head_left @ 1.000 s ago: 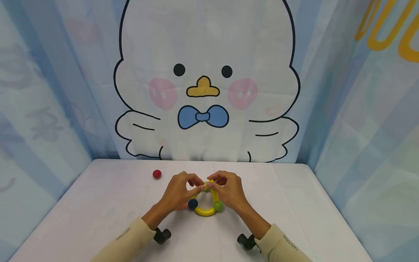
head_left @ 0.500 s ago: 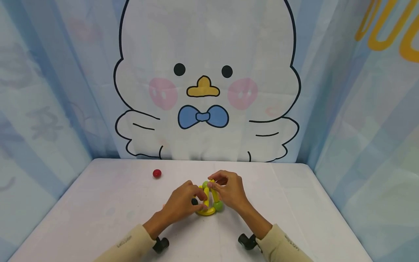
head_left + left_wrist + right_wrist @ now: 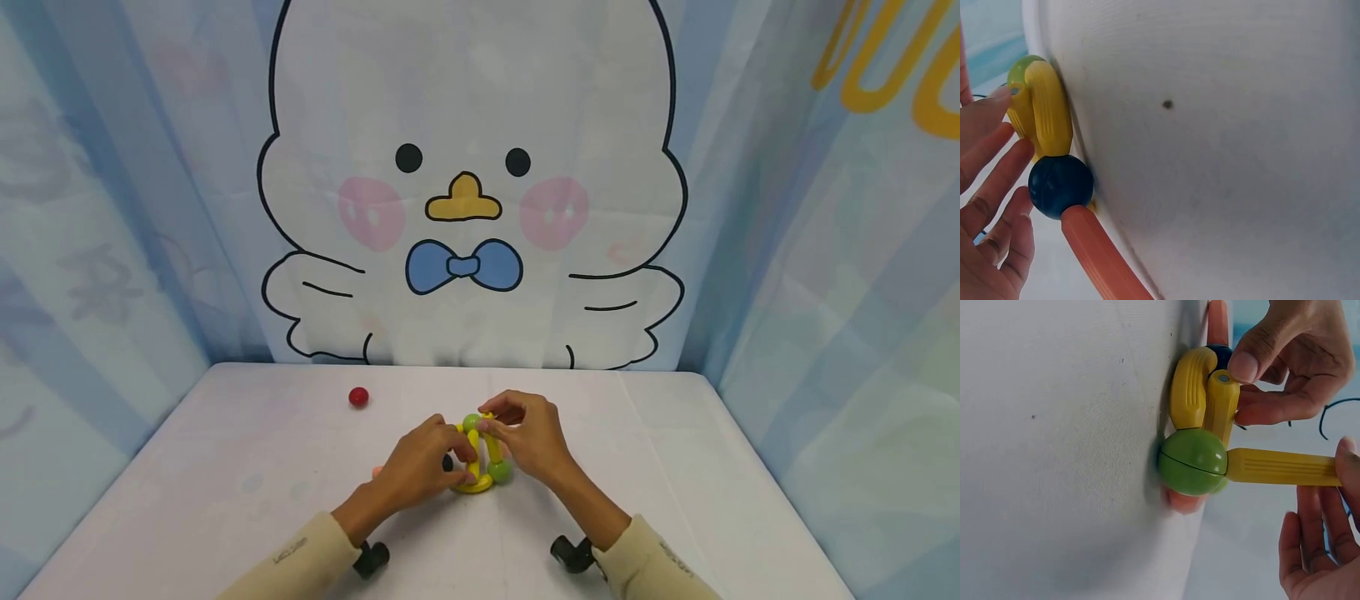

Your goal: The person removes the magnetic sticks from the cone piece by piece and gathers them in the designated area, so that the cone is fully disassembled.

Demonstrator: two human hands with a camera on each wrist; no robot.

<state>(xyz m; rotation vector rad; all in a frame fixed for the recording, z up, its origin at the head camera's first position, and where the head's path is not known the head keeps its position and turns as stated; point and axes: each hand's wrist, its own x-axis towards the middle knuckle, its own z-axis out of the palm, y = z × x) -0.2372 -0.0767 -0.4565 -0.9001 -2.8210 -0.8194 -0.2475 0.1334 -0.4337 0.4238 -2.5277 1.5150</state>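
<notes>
Green for the landmark: took the near green ball [image 3: 1191, 461] as reference, low on the white table [image 3: 225, 500]. Saw the upright yellow rod [image 3: 1285, 467] standing up from it, gripped near the top by the right hand [image 3: 528, 433], thumb against fingers, narrow. Saw the left hand [image 3: 426, 460] just left of the near green ball, thumb and finger closed narrowly on the loose-ended yellow rod [image 3: 1219, 406], end disc showing bare beside the thumb. Noted the far green ball [image 3: 471, 422] behind the landmark, slightly left.

Logged the curved yellow piece [image 3: 1187, 390] running left from the landmark, touching it, to the dark blue ball [image 3: 1061, 186]. Logged the orange rod [image 3: 1104, 253] joined to the blue one, farther left again. Caught a blurred orange piece [image 3: 1187, 501] beyond the landmark; could not tell its joint. Put the red ball [image 3: 358, 397] well apart, left of and behind the landmark, untouched.

Judged the step as joining rods to balls, mid-build, with the upright rod steadied. Judged the next move to call for lining up the bare end with a ball and seating it without tipping the upright rod. Guessed magnets from the disc; could not tell the intended ball.

Found no containers in any view, so listed no contents.
</notes>
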